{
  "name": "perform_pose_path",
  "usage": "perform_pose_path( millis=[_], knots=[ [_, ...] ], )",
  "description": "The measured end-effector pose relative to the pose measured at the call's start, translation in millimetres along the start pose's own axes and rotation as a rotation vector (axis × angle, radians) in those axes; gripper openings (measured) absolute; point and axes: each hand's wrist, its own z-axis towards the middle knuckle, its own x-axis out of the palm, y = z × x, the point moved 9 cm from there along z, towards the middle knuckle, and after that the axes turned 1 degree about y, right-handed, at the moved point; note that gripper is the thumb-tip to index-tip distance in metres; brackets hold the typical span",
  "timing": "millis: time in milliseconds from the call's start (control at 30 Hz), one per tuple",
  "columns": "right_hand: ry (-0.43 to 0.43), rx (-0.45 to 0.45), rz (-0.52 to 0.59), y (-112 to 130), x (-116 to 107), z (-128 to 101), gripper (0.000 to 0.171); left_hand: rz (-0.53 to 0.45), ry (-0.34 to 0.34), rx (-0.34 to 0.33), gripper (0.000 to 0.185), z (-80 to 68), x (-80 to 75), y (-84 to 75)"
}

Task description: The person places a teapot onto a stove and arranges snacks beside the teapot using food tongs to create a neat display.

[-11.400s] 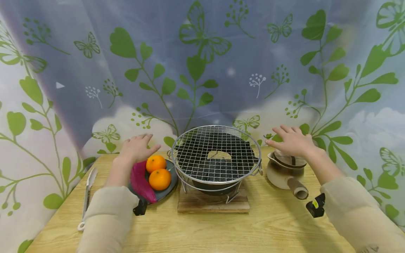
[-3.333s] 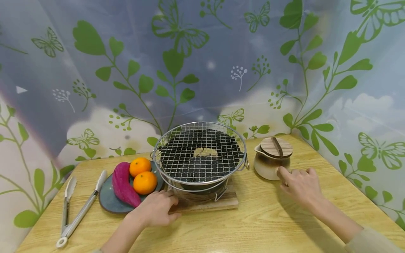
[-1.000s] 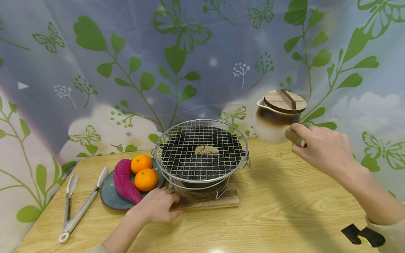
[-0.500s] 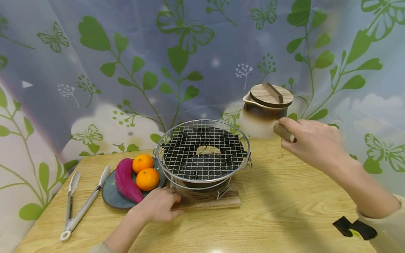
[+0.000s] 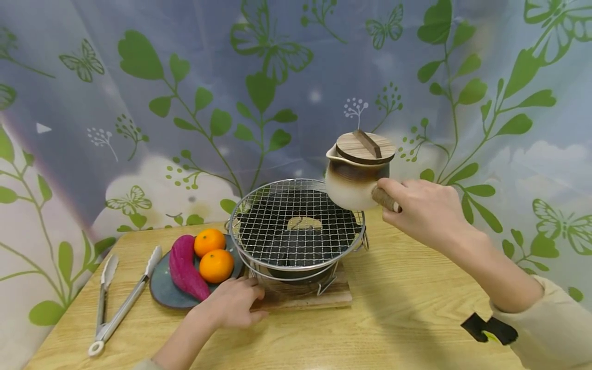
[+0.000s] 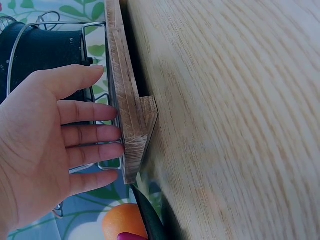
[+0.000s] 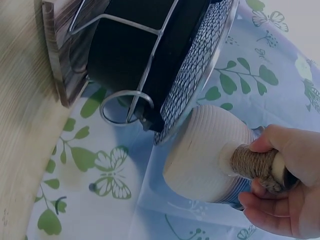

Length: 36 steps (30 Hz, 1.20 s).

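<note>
Ribbed pot [image 7: 202, 157], twine-wrapped handle [image 7: 254, 161] in curled right hand [image 5: 425, 205], left hand [image 6: 47, 142] (fingers straight) against wooden board [image 6: 122, 75].

Two round orange fruits [image 5: 216, 265]; one each of magenta tuber [image 5: 186, 270], blue-grey plate [image 5: 160, 284], steel tongs [image 5: 123, 307], black mesh-topped grill [image 5: 300, 246], wooden board [image 5: 314, 302], lidded brown-and-cream pot [image 5: 350, 186].
</note>
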Motion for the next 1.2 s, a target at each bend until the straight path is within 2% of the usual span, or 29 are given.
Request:
perform_pose_path(
  millis=[167,367,667,1200],
  knots=[
    [-0.010,-0.012,0.012,8,6,4,0.037,0.008,-0.007,0.006,0.023,-1.0,-1.6,-0.5],
    [0.037,-0.012,0.019,14,13,7,0.039,-0.003,-0.002,-0.002,0.024,-1.7,0.2,-1.2],
    [-0.044,-0.084,0.009,25,10,9,0.031,0.004,0.017,-0.016,0.025,-1.2,1.0,1.2],
    [-0.051,-0.136,-0.030,38,14,10,0.028,0.002,0.021,-0.010,0.026,-0.2,0.9,1.3]
  ],
)
